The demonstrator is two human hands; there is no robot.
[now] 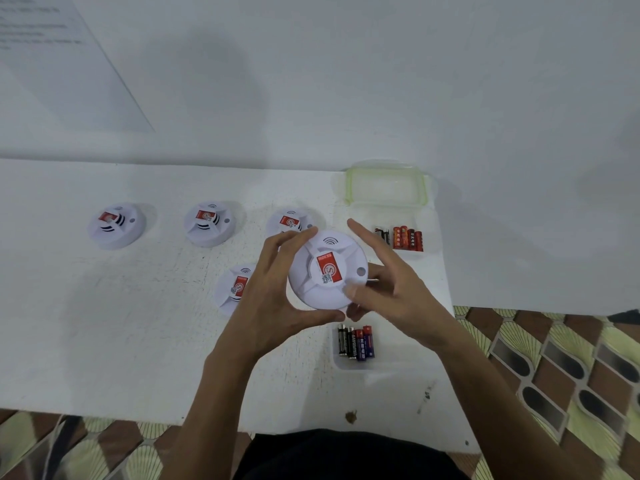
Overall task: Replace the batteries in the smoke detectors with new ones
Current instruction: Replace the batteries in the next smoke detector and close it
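The left hand point(273, 289) curls round the white smoke detector point(327, 271) at its 9 o'clock rim. The right hand point(391, 289) pinches it at 4 o'clock, forefinger straight, above the table point(104, 341). Its red sticker point(329, 266) shows a circled S, the rest unreadable. Red batteries point(408, 239) lie at 2 o'clock.

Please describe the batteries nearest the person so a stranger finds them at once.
On the white table, go to its right side. Just nearer than the held smoke detector lie the batteries. They are black, red and blue; the other group, by the green-rimmed box, is mostly orange-red.
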